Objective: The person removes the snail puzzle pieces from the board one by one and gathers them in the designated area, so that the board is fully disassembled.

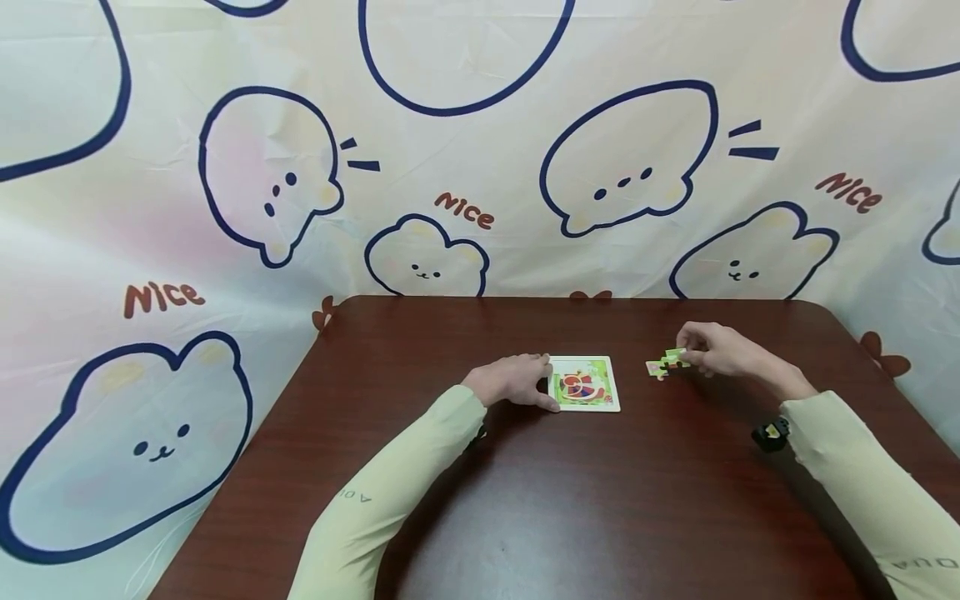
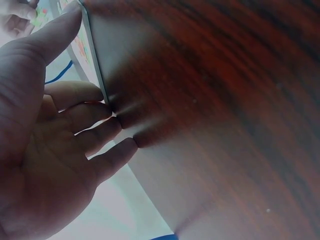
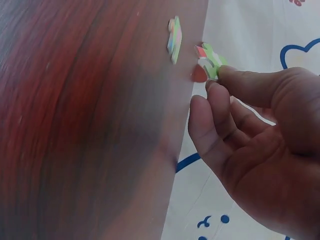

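A square, white-bordered jigsaw board (image 1: 583,408) with a colourful picture lies flat on the table. My left hand (image 1: 512,380) rests at its left side, thumb at the near corner and fingers by the far one. In the left wrist view the fingers (image 2: 100,132) reach down to the tabletop along the board's edge. To the right of the board, my right hand (image 1: 716,348) pinches a green jigsaw piece (image 3: 212,60) between thumb and fingertips, raised above the table. Another jigsaw piece (image 3: 175,40) lies on the table just beside it.
The dark brown wooden table (image 1: 540,500) stretches toward me and to both sides. Behind its far edge hangs a pale cloth (image 1: 510,167) printed with blue bear outlines. A black wrist device (image 1: 771,435) sits at the right sleeve's cuff.
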A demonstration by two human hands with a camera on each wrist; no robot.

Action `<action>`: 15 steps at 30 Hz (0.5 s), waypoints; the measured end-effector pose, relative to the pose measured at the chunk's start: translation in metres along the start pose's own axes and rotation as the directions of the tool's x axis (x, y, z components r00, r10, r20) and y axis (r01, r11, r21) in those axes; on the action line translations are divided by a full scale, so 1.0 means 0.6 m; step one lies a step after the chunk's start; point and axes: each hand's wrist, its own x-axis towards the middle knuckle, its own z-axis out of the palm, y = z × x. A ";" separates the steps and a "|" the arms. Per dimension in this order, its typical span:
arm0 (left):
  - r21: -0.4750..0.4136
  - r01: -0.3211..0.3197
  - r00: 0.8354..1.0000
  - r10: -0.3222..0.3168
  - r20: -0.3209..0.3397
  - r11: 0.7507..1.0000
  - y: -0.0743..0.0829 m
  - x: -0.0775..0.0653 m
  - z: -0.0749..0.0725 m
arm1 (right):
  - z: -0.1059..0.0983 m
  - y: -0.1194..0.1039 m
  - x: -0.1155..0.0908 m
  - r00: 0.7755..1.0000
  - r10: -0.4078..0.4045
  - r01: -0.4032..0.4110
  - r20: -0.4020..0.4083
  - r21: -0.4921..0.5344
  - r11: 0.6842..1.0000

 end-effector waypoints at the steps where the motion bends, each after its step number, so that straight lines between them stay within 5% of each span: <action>1: -0.003 0.002 1.000 -0.002 0.001 1.000 0.000 0.000 0.001 | -0.001 0.004 0.000 1.000 0.001 -0.001 0.003 -0.001 1.000; 15: -0.007 0.002 1.000 -0.002 -0.014 1.000 -0.003 0.002 0.003 | -0.005 0.037 -0.005 0.998 0.010 -0.013 0.060 0.044 0.999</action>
